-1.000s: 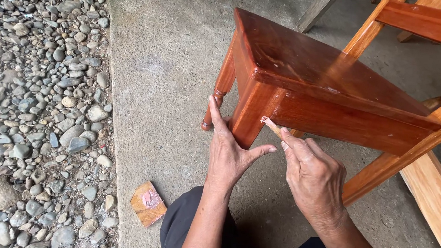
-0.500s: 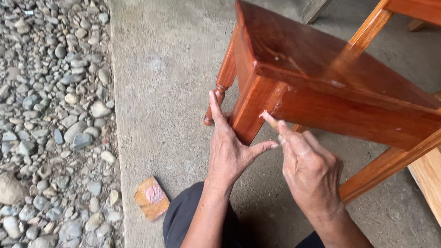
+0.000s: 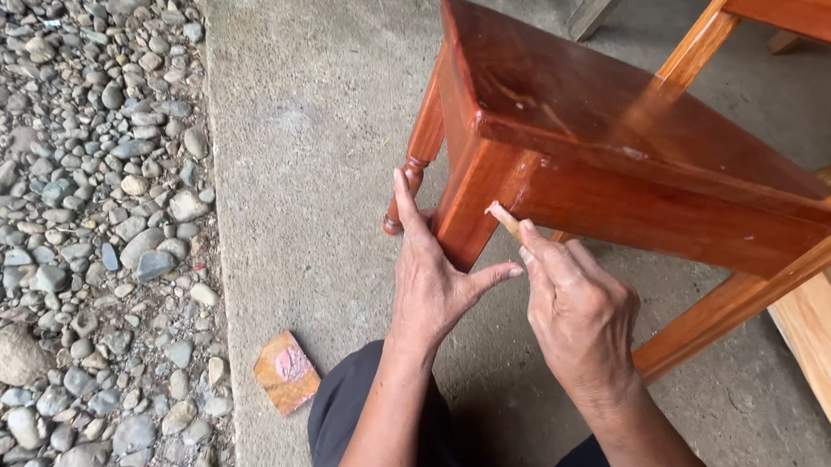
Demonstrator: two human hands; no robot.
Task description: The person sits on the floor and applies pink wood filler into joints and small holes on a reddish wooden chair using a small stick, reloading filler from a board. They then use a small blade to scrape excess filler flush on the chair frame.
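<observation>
Step in hand: you are working the front corner joint of the varnished wooden chair (image 3: 616,139), where the near leg (image 3: 468,208) meets the seat rail (image 3: 659,221); this reads as filling or touching up a spot on the finish, judged from the tool's contact point.
Left hand: your left hand (image 3: 432,281) lies flat and spread against the near leg, fingers up along its outer face, thumb stretched out toward the other hand; it braces and grips nothing.
Right hand: your right hand (image 3: 576,306) is closed in a pinch on a small pale stick-like tool (image 3: 504,218), thumb and forefinger tight on its shaft; whether it is a stick or a narrow spatula cannot be told.
Tool tip: touching the wood just at the corner where rail joins leg.
Chair position: it stands on the concrete floor (image 3: 327,118), its turned far leg (image 3: 417,159) near the slab's left edge, beside the gravel (image 3: 71,200).
Nearby: a small orange-brown scrap, possibly sandpaper (image 3: 285,372), lies on the concrete near your knee, well apart from both hands.
Next move, as judged: it calls for a steady brace from your left hand and short, light strokes kept on the joint line.
</observation>
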